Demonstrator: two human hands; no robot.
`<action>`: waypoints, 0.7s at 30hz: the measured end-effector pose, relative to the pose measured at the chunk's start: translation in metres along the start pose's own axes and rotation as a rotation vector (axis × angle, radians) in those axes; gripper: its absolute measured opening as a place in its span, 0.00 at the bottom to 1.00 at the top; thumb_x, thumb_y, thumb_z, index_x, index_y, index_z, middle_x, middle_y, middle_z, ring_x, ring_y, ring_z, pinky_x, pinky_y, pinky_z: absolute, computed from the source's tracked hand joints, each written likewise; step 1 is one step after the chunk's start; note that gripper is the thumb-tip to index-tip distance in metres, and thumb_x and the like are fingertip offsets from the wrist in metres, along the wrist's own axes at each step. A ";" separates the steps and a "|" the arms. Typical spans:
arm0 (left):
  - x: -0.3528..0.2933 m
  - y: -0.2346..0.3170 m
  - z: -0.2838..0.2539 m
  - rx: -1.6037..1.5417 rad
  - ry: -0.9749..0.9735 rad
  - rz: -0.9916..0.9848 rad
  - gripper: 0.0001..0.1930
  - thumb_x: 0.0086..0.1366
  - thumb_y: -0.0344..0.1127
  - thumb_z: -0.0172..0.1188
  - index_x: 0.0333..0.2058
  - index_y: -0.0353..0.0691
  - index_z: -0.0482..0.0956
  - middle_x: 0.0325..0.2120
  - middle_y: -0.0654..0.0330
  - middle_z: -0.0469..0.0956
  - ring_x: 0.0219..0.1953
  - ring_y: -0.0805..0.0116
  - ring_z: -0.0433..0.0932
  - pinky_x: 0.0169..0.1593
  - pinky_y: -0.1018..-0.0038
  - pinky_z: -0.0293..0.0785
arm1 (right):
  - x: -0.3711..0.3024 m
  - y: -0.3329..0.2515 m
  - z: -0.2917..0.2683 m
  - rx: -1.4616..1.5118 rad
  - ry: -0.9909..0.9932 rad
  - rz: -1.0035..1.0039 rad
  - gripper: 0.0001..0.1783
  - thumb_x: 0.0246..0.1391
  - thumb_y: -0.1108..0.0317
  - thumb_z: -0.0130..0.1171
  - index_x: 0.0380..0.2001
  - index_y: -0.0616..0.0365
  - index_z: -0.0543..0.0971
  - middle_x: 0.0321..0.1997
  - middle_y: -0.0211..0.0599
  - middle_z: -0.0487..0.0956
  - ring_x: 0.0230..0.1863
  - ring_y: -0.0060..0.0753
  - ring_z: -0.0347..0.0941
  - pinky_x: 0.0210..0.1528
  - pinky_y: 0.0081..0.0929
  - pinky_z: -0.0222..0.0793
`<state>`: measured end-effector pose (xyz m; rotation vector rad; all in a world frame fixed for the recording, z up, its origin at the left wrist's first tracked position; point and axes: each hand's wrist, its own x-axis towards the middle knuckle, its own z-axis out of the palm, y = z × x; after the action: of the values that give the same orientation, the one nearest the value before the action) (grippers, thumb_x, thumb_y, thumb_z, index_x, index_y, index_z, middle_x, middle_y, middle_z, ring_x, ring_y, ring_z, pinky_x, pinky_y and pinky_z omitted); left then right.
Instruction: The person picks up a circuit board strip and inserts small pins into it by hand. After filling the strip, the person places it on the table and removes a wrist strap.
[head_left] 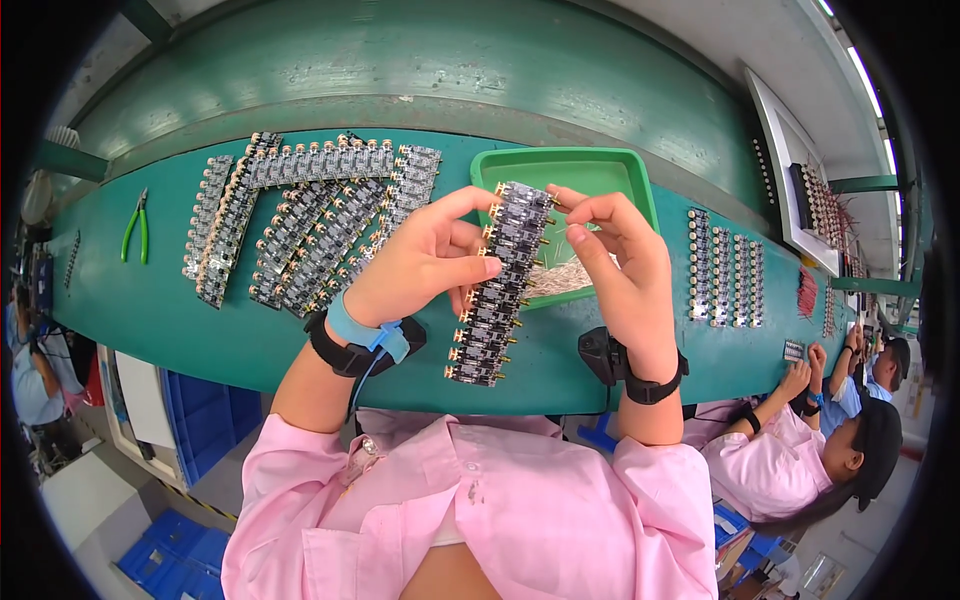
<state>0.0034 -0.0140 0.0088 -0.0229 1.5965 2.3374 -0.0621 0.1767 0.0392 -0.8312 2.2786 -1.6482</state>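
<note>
My left hand (418, 255) grips a long panel of small circuit boards (503, 265) by its left edge, thumb on the front. The panel is held tilted above the bench, with brass-coloured connectors along both long edges. At its upper right corner is my right hand (625, 255), one fingertip against the end connector. The right thumb and another finger are curled close together; anything between them is too small to make out. Behind the panel and right hand, a green tray (560, 154) holds a heap of thin, pale, pin-like pieces (562, 281), partly hidden.
Several similar board panels (320, 215) lie overlapping on the green bench (160, 300) at left, near green-handled cutters (137, 228). More board strips (725, 268) lie in rows to the right. Further right, a co-worker in pink (765, 460) sits at the same bench.
</note>
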 end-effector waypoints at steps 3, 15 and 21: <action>0.000 -0.003 -0.001 -0.002 -0.007 0.036 0.24 0.54 0.22 0.55 0.50 0.39 0.59 0.23 0.63 0.72 0.20 0.79 0.71 0.20 0.83 0.69 | -0.002 0.004 -0.003 0.093 0.063 -0.025 0.03 0.50 0.79 0.51 0.31 0.63 0.71 0.40 0.45 0.76 0.40 0.32 0.74 0.36 0.22 0.69; -0.002 -0.003 0.002 0.016 -0.037 0.077 0.23 0.56 0.22 0.53 0.49 0.42 0.57 0.31 0.57 0.75 0.25 0.76 0.73 0.24 0.82 0.69 | -0.007 0.003 0.009 -0.096 0.235 -0.242 0.06 0.45 0.83 0.55 0.29 0.65 0.73 0.33 0.34 0.70 0.33 0.23 0.66 0.36 0.17 0.63; -0.002 -0.007 0.005 -0.029 -0.022 0.122 0.21 0.57 0.26 0.56 0.47 0.41 0.59 0.24 0.62 0.73 0.21 0.79 0.71 0.21 0.83 0.68 | -0.006 0.004 0.010 -0.166 0.230 -0.309 0.06 0.44 0.83 0.55 0.28 0.65 0.73 0.32 0.35 0.71 0.32 0.24 0.66 0.34 0.18 0.62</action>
<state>0.0074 -0.0078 0.0050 0.0962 1.5945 2.4430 -0.0533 0.1732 0.0315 -1.1346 2.5793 -1.7790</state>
